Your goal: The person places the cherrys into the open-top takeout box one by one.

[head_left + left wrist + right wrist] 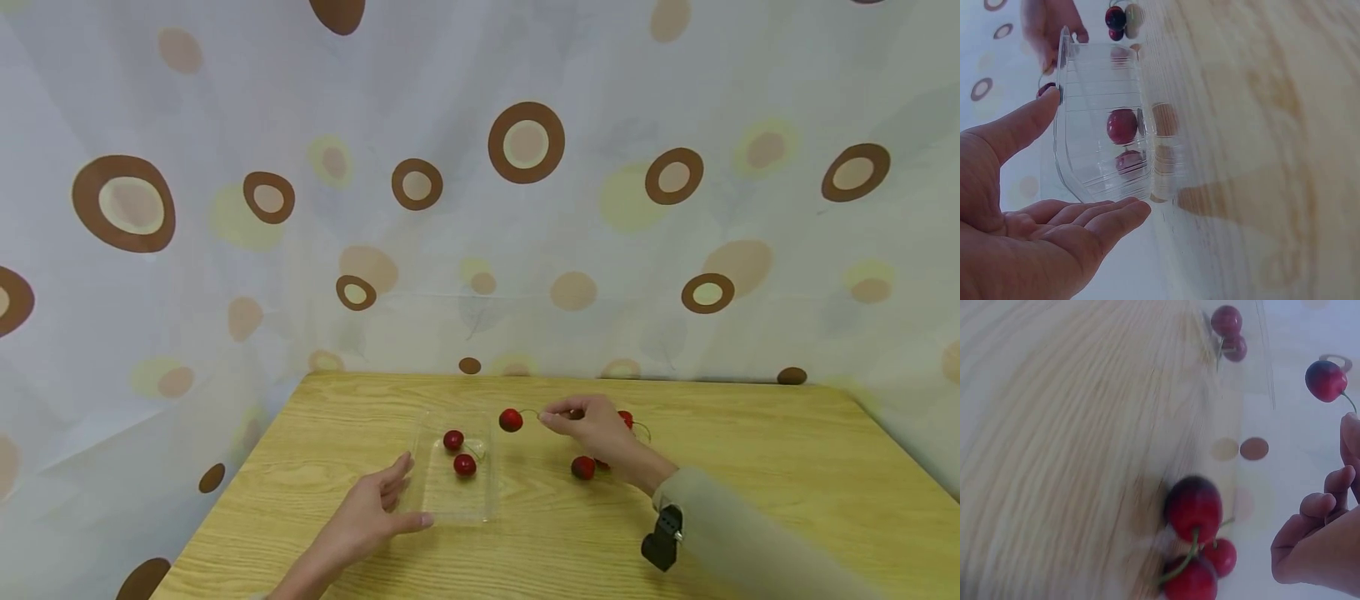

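A clear plastic box (450, 505) stands on the table with two dark red cherries (465, 465) inside, one behind the other. My left hand (367, 510) is at the box's left side, thumb and fingers spread around its near left corner. In the left wrist view the fingers are straight along the clear wall (1094, 94). My right hand (596, 429) pinches a cherry's thin stem between thumb and forefinger. That cherry (511, 419) hangs in the air just right of the box, also seen in the right wrist view as a red-and-dark cherry (1326, 381).
Several more cherries (582, 467) lie on the table under and behind my right forearm, some partly hidden. The wooden table (315, 442) ends at a patterned curtain (450, 250) at the back. A black watch-like strap (663, 540) is on my right wrist.
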The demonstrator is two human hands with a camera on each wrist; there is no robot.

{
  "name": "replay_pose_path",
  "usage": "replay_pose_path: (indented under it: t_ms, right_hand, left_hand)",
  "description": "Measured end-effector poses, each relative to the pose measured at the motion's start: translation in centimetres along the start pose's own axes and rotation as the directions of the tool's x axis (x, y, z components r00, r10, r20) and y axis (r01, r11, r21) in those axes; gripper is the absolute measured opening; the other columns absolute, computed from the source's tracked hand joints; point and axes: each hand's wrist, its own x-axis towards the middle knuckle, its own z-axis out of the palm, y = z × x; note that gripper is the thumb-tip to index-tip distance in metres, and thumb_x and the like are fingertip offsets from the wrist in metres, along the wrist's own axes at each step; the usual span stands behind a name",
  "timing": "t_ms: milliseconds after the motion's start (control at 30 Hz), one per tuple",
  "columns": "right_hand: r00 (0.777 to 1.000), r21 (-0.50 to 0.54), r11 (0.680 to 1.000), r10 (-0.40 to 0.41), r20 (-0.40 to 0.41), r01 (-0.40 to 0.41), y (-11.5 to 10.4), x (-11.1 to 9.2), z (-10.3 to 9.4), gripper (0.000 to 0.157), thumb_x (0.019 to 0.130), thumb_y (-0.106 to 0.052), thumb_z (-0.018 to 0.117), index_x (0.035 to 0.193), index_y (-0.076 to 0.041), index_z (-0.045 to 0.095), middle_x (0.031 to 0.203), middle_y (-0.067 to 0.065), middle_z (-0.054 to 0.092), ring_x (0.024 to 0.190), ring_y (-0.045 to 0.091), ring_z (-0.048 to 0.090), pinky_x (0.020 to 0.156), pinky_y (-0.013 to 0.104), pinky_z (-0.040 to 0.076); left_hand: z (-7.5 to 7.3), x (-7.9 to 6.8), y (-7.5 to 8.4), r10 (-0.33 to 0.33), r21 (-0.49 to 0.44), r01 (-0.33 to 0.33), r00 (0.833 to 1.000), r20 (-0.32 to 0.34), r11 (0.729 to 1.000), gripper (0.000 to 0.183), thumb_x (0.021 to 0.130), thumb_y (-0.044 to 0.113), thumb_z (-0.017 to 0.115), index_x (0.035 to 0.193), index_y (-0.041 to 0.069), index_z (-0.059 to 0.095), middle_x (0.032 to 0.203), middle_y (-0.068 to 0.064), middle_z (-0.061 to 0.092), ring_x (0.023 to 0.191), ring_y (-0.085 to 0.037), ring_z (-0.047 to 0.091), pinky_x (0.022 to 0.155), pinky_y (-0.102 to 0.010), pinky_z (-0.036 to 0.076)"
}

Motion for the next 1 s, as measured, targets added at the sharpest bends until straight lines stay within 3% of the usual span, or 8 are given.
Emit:
replay_pose_path:
  t_ms: [167,433,633,1000]
  right_hand:
    - [1.0,0.021,1.0,-0.006,0.0,0.006,-0.6,1.2,2.1,0.023,0.103,-0.022,0.073,0.115,-0.003,0.078,0.108,0.008,0.069,0.096,0.034,0.057,0.086,0.045,0.049]
    - [0.999,0.053,0.998,-0.04,0.005,0.04,-1.3,2.4,4.7,0.018,0.102,-0.018,0.074,0.109,-0.003,0.08,0.098,0.007,0.066,0.084,0.023,0.05,0.074,0.035,0.044]
    - [1.0,0.022,0.999,-0.028,-0.011,0.028,-1.6,3.1,6.2,0.014,0.101,-0.018,0.075,0.106,-0.007,0.081,0.093,0.006,0.062,0.081,0.021,0.046,0.069,0.035,0.039]
    - [0.994,-0.008,0.994,-0.11,-0.001,0.11,-1.4,3.9,8.1,0.01,0.1,-0.014,0.076,0.1,-0.005,0.082,0.086,0.006,0.055,0.076,0.019,0.044,0.065,0.032,0.036]
  left_hand:
    - [0.1,0.1,0.0,0.007,0.0,-0.007,1.0,-0.003,1.0,0.102,0.09,0.022,0.088,0.163,-0.008,0.023,0.165,-0.03,0.03,0.145,-0.053,0.038,0.111,-0.057,0.046]
    - [0.1,0.0,0.0,0.006,-0.002,-0.006,1.0,0.0,1.0,0.102,0.09,0.022,0.088,0.163,-0.009,0.023,0.165,-0.03,0.03,0.145,-0.053,0.038,0.111,-0.057,0.045]
    - [0.1,0.0,-0.1,0.005,-0.01,-0.006,1.0,-0.001,1.0,0.102,0.09,0.022,0.088,0.162,-0.009,0.024,0.164,-0.031,0.03,0.145,-0.053,0.038,0.111,-0.058,0.045]
    - [0.2,0.1,-0.2,0.023,-0.009,-0.023,1.0,-0.011,1.0,0.101,0.09,0.021,0.088,0.162,-0.011,0.024,0.164,-0.032,0.03,0.144,-0.054,0.037,0.111,-0.058,0.044]
